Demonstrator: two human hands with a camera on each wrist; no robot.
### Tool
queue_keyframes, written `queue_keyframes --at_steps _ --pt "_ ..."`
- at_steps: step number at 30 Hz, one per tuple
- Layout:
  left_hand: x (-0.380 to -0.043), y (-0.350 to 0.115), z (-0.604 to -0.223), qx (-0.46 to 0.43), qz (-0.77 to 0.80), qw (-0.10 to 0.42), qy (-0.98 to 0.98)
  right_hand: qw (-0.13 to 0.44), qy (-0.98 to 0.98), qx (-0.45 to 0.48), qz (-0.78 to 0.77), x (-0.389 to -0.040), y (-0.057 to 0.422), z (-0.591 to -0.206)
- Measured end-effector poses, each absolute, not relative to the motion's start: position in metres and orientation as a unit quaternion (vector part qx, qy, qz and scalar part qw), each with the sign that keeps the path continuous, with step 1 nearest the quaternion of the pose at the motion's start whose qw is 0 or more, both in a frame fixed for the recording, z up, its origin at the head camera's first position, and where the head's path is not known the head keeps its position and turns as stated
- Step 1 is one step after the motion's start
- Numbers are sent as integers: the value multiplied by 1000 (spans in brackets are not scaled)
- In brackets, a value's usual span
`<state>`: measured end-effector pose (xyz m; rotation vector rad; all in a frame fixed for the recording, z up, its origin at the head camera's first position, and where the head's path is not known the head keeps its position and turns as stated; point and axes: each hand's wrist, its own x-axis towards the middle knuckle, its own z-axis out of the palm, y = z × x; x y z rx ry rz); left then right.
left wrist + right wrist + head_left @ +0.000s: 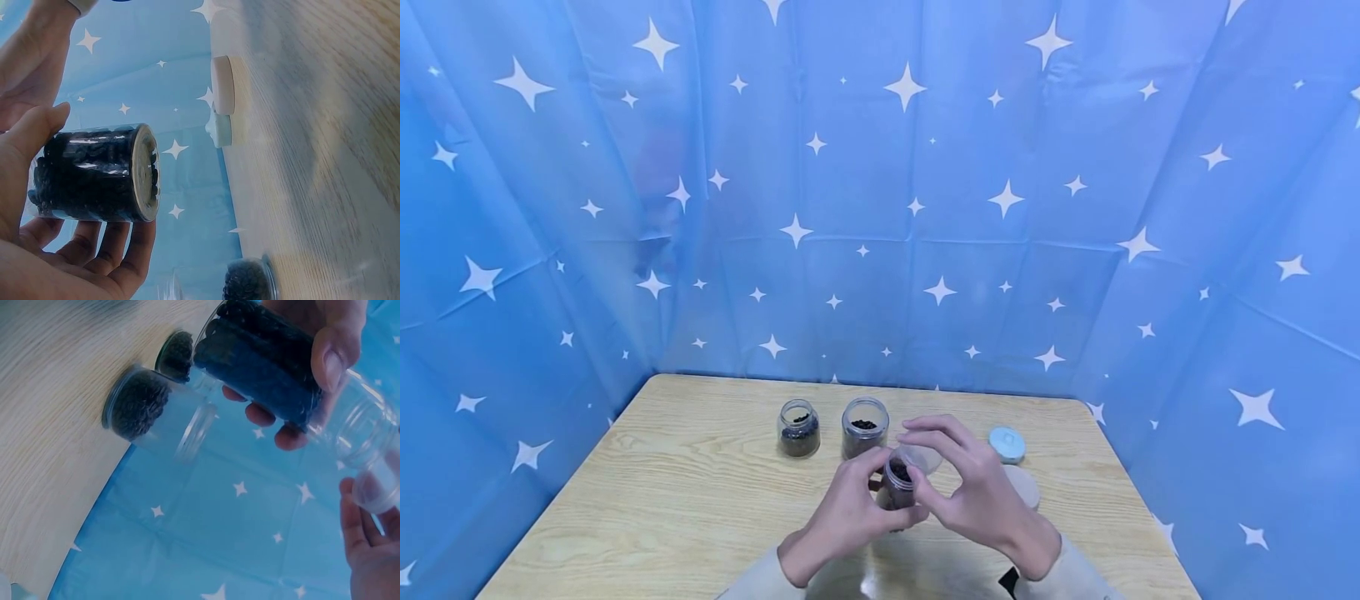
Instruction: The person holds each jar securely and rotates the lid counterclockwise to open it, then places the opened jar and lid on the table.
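My left hand (861,500) holds a clear jar (94,175) of dark, bean-like pieces above the table, fingers and thumb curled round its side. In the right wrist view the jar's mouth is uncovered and its upper part holds none of the pieces. Between the fingers of my right hand (973,492) is a clear round lid (377,489), tilted beside the jar's mouth. Two more open jars stand behind the hands: a small round one (798,433) with dark contents and a wider one (140,403) partly filled with dark bits.
To the right on the wooden table (685,483) lie a light blue lid (1007,444) and a pale round lid (1024,483), the latter partly hidden by my right hand. A blue curtain (865,192) with white stars surrounds the table's back and sides.
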<state>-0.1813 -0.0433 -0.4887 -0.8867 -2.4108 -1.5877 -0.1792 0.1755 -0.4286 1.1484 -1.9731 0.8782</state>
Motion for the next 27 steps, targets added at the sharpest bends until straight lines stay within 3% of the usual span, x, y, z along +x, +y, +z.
queue_keyframes --at_steps 27 --pt "-182 -46 -492 -279 -533 37 -798 294 -858 312 283 -214 220 -462"
